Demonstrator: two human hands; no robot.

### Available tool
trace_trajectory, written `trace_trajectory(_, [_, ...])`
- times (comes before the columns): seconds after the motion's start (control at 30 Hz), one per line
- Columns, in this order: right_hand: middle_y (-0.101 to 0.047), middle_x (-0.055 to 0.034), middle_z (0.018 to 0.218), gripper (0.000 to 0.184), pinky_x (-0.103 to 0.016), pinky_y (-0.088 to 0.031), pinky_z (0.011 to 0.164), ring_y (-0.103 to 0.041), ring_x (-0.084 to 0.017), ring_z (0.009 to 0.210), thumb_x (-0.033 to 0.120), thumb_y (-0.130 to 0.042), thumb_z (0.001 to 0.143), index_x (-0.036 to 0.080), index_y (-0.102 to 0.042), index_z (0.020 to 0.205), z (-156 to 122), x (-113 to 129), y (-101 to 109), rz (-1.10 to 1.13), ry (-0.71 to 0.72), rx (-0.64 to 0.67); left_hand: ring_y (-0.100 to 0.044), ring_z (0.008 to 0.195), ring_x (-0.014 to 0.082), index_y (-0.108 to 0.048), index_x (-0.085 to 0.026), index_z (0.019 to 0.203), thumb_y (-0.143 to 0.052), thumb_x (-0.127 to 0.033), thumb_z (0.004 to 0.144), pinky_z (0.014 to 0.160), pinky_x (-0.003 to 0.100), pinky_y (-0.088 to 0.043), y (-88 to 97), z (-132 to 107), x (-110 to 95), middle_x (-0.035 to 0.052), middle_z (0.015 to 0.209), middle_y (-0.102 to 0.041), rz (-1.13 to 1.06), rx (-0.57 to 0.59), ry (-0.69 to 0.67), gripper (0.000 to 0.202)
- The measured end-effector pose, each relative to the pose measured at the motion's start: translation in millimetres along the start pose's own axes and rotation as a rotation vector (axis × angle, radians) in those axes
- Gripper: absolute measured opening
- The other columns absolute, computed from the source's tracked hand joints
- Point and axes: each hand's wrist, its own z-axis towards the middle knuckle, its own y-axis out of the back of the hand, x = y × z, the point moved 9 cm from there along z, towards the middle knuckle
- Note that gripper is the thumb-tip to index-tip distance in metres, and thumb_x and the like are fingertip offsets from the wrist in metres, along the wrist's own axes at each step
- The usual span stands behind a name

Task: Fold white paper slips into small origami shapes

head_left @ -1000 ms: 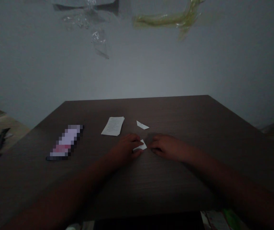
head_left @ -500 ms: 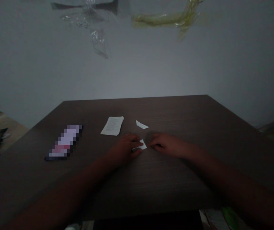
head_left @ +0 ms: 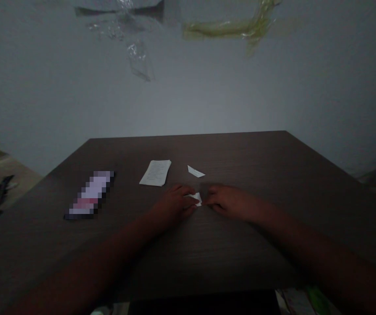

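Print on paper sheet (head_left: 155, 173) unreadable

Home rm: wood table (head_left: 240, 245), tape-marked bare wall (head_left: 273, 96).

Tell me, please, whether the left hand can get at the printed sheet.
Probably yes: the printed sheet lies just beyond the left hand, bare table between them, though that hand pinches a small paper scrap.

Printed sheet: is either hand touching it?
No, the printed sheet lies apart from the left hand and right hand, both at a small paper piece.
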Motion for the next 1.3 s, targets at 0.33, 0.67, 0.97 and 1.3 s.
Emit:
trace_trajectory(0.33, [-0.087,-0.0139,0.132,0.007,-0.055,-0.069,0.119,-0.082,-0.035,0.126,0.024,-0.089,0.119,0.024,-0.095,0.122,5.6,5.8,-9.1,-0.075,-0.007,-0.109,-0.084,0.156,0.0368,-0.095,-0.025,0.139,-0.078,-0.005,0.117,0.14,0.054,-0.063,-8.1,1.8,-1.8,0.013,0.165,-0.09,0.004,0.043,-0.101,0.035])
trace_trajectory(0.67, [-0.088,-0.0087,0.126,0.009,-0.055,-0.065,0.123,-0.082,-0.03,0.124,0.016,-0.087,0.117,0.024,-0.089,0.116,10.1,-1.9,-11.0,0.037,0.028,-0.111,-0.086,0.151,0.0382,-0.095,-0.029,0.132,-0.076,-0.009,0.116,0.139,0.055,-0.064,-1.2,1.4,1.2,0.0084,0.158,-0.093,-0.063,0.044,-0.081,0.033])
trace_trajectory(0.97, [-0.087,-0.0089,0.128,0.011,-0.052,-0.064,0.123,-0.081,-0.03,0.126,0.014,-0.089,0.113,0.024,-0.088,0.117,7.4,-2.0,-7.1,0.061,0.043,-0.107,-0.084,0.153,0.0353,-0.088,-0.025,0.152,-0.074,-0.013,0.123,0.138,0.054,-0.063,-13.0,-1.0,2.8,0.0117,0.162,-0.091,0.154,0.056,-0.191,0.034])
trace_trajectory(1.3, [-0.087,-0.0094,0.122,0.012,-0.043,-0.066,0.109,-0.082,-0.028,0.117,0.012,-0.085,0.116,0.022,-0.092,0.118,4.7,-2.0,-2.0,0.044,0.0,-0.06,-0.085,0.147,0.0347,-0.094,-0.025,0.132,-0.079,-0.014,0.122,0.134,0.054,-0.065,-9.1,-2.3,-1.6,0.0101,0.157,-0.092,0.156,0.045,-0.195,0.021])
